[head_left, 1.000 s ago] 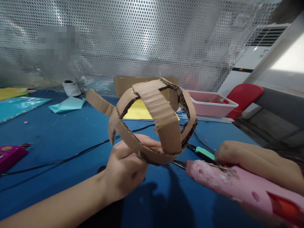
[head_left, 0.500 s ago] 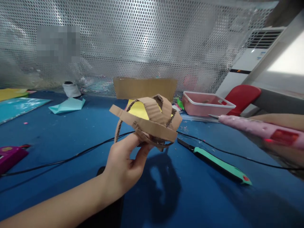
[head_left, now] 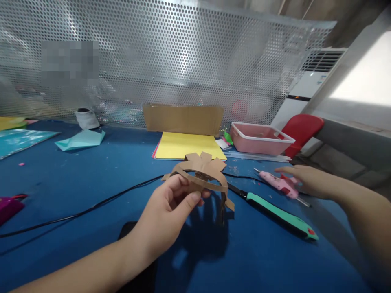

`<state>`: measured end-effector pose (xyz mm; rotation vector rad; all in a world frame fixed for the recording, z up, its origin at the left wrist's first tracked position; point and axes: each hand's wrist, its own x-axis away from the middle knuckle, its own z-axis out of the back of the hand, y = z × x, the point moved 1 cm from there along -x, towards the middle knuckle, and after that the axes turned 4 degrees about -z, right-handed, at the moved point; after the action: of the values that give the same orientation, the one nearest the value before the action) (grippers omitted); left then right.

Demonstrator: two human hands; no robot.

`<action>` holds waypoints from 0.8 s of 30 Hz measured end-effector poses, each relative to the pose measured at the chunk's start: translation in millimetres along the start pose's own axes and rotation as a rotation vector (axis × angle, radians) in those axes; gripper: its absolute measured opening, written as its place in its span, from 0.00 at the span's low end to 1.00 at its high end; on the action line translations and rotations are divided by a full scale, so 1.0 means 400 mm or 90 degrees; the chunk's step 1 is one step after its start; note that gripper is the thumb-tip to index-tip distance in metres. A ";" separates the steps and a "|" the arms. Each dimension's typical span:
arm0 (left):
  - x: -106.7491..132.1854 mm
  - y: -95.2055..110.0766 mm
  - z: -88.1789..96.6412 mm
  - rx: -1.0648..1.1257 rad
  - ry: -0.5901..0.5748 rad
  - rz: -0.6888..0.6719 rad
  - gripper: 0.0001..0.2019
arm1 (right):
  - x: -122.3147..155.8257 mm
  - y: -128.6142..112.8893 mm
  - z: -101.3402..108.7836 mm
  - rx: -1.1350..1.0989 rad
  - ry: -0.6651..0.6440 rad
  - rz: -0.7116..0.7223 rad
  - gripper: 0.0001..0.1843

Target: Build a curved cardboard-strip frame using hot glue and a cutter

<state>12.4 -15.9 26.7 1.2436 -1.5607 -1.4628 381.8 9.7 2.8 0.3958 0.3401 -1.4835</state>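
My left hand [head_left: 169,211] pinches a frame of bent corrugated cardboard strips [head_left: 203,175] and holds it low over the blue table [head_left: 91,175]. Its thumb lies on a strip near the lower edge. My right hand [head_left: 305,181] rests at the right with its fingers stretched out over the pink glue gun [head_left: 276,183], which lies on the table. Whether the fingers still touch the gun is unclear. A green-handled craft knife [head_left: 275,213] lies between the two hands.
A black cable [head_left: 91,207] runs across the table. Yellow paper sheets [head_left: 186,145], a cardboard sheet [head_left: 183,119] and a pink tray [head_left: 259,138] stand at the back before a perforated metal screen. Folded teal paper [head_left: 81,139] lies at back left, a magenta object [head_left: 9,205] at far left.
My left hand lowered the cardboard frame and turned it flatter. My right hand carried the glue gun away to the right, laid it on the table, and its fingers have opened.
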 end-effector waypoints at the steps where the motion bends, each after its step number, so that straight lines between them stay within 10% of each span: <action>1: -0.003 -0.005 0.000 0.006 -0.001 0.014 0.07 | -0.013 -0.022 0.028 -0.005 -0.011 0.014 0.21; 6: -0.011 -0.021 -0.005 0.026 0.004 0.069 0.08 | -0.066 -0.224 0.179 -0.237 0.032 0.268 0.12; 11: -0.011 -0.029 -0.007 0.033 -0.006 0.073 0.12 | -0.070 -0.394 0.193 -0.420 -0.002 0.441 0.16; 24: -0.024 -0.040 -0.020 0.136 0.038 0.169 0.12 | -0.054 -0.417 0.101 -0.627 -0.118 0.200 0.32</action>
<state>26.4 -8.5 13.7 1.1328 -1.8009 -1.1052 213.0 3.0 40.6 -0.4576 0.7638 -0.8885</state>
